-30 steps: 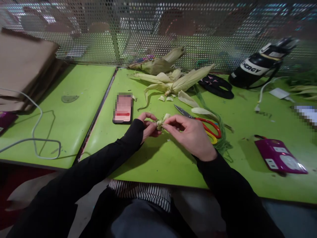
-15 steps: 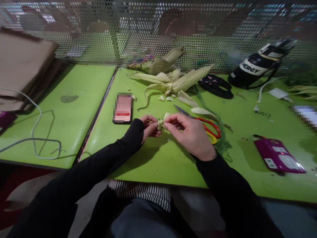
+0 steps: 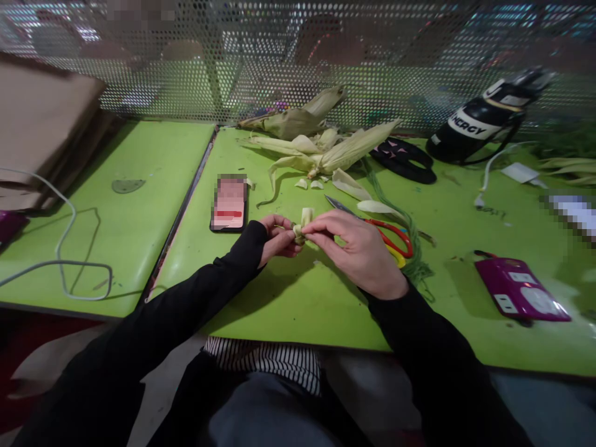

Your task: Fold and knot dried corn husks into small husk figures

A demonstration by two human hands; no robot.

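Observation:
Between my two hands is a small knotted piece of pale green corn husk, with a short flat end sticking up. My left hand pinches its left side between thumb and fingers. From the right, the thumb and forefinger of my right hand are closed on the same piece. Partly behind my right hand lie scissors with red and yellow handles, their blades pointing away to the left. Green string lies bundled beside the handles. Loose corn husks are heaped farther back.
A phone lies left of my hands. To the right are a purple power socket block, a white cable and a black bottle. Brown paper bags stand at far left. A perforated metal screen borders the green table.
The flat end of the husk now stands more upright above the knot. Both hands keep their pinch, with the fingers slightly shifted. The whole view has moved a little.

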